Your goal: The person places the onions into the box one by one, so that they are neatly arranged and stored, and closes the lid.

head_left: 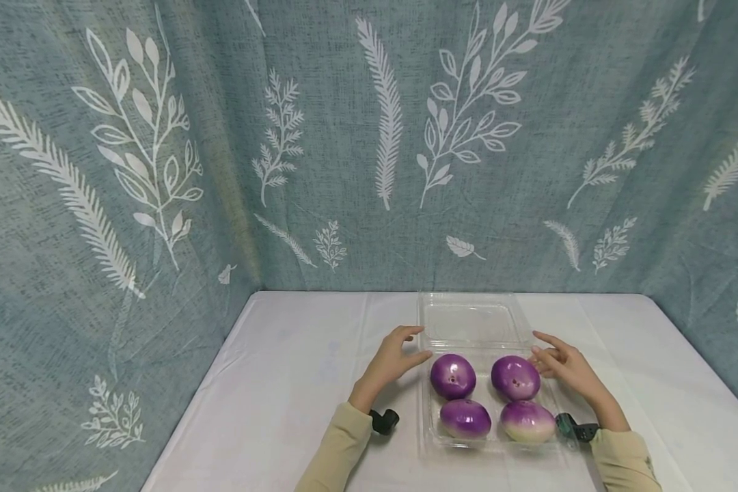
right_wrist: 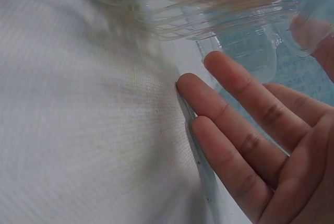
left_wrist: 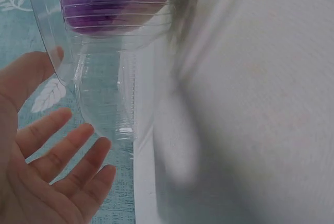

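Observation:
A clear plastic clamshell box (head_left: 495, 443) lies on the table with its lid (head_left: 467, 321) folded back away from me. Inside the base sit several glossy purple onions (head_left: 453, 376), set two by two; the near right onion (head_left: 527, 421) fades to pale yellow-green. On the box's left side is my left hand (head_left: 393, 357), fingers spread and holding nothing. Its thumb (left_wrist: 44, 70) overlaps the clear rim in the left wrist view. At the opposite side my right hand (head_left: 567, 367) has its fingers extended, its thumb (right_wrist: 308, 33) seen partly through the plastic.
A white cloth covers the table (head_left: 295, 383). Blue-green curtains (head_left: 344, 137) with white leaf prints hang behind it and along both sides. Dark wrist cameras are strapped on at the left wrist (head_left: 384, 421) and the right wrist (head_left: 577, 428).

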`<state>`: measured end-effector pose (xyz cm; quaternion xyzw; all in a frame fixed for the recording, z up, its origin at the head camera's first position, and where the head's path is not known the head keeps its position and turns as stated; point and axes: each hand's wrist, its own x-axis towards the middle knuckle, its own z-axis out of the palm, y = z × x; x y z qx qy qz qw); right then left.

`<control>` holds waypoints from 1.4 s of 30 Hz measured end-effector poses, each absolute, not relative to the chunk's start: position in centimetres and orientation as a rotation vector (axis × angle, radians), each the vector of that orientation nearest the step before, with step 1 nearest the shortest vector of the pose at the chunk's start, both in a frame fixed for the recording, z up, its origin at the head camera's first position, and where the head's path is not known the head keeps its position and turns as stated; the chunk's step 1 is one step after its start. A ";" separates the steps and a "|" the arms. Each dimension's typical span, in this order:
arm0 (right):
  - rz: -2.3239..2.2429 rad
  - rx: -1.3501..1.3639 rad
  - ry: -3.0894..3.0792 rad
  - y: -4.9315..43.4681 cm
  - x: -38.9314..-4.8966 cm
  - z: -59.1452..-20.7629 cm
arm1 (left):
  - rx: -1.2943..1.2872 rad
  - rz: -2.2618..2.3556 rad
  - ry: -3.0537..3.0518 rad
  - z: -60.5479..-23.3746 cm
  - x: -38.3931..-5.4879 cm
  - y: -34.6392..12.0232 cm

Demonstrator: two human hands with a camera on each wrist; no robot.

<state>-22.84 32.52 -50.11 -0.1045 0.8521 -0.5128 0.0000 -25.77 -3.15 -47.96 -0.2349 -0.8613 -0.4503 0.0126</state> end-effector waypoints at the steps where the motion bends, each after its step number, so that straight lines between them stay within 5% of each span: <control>1: -1.611 -0.331 2.675 32.5 -22.8 -50.1 | -0.728 -1.406 -2.687 -48.0 -25.8 -3.2; 42: -1.686 -0.426 2.672 32.3 -22.7 -50.2 | -0.733 -1.651 -2.596 -49.3 -26.6 -3.3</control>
